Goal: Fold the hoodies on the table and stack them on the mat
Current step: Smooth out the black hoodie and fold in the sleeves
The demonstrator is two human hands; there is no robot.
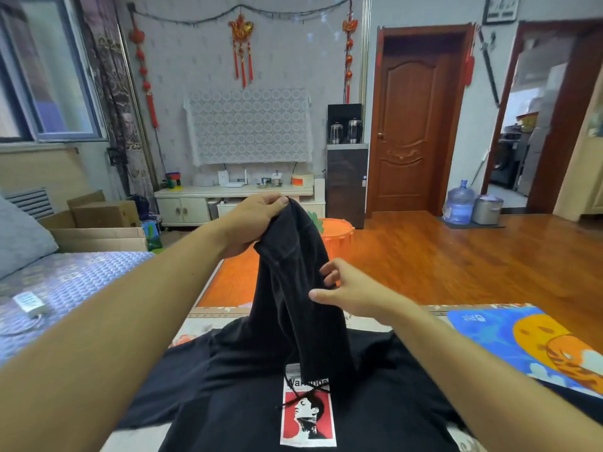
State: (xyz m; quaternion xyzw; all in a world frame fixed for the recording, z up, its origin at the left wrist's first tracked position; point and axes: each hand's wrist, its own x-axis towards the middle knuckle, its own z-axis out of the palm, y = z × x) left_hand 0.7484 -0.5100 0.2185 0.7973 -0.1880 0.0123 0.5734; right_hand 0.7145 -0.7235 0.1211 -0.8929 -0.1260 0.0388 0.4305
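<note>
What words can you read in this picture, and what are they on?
"Wa...ngs": on the white print of the black hoodie; its middle letters are hidden behind the drawstring.
White logo on the blue mat: too blurred to read.
Label on the water jug: too small to read.

black hoodie [248,396] on table, hood [293,272] lifted

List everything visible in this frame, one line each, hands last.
hoodie: 1, black with red-and-white print, spread on table, hood lifted
mat: 1, blue and orange, table's right side
table: 1, patterned cover, foreground
stool: 1, orange, on floor behind hoodie
water bottle: 1, blue, by door
door: 1, brown, closed
left hand: 1, grip on hood's top
right hand: 1, fingers relaxed, beside hood
</note>
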